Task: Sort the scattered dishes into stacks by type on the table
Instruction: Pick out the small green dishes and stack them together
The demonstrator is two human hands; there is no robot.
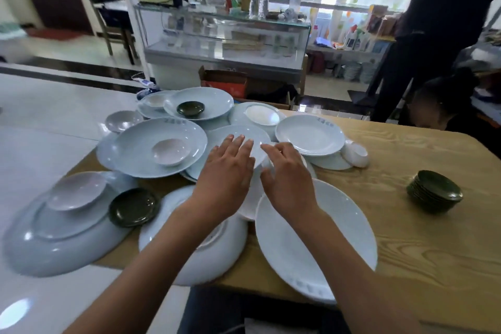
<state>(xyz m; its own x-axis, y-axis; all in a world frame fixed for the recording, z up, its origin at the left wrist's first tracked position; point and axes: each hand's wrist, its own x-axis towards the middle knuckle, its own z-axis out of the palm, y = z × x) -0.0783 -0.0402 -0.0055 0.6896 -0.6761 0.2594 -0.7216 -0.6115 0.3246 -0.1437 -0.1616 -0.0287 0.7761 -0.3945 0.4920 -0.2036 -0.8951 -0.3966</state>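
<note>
From the head camera, both hands reach over the middle of a heap of dishes on a wooden table point(406, 238). The left hand point(227, 168) lies flat, fingers straight and a little spread, with its fingertips over the near edge of a round white plate point(241, 134) at the centre of the heap. The right hand point(287, 173) is just beside it, fingers loosely bent, their tips at the same plate's right edge; whether they grip the rim or a small white dish under the palm cannot be told.

Counted where visible: two single dark green saucers, one point(133, 207) on the big oval platter point(54, 249) at the near left, one point(190, 109) in a far plate. A stack of dark green saucers point(435, 191) stands well apart to the right. Four small pinkish saucers show, the nearest point(77, 191) beside the green one on the platter. A white bowl point(356, 154) lies tipped at the right edge of the heap. The large pale plates overlap too much to count.
</note>
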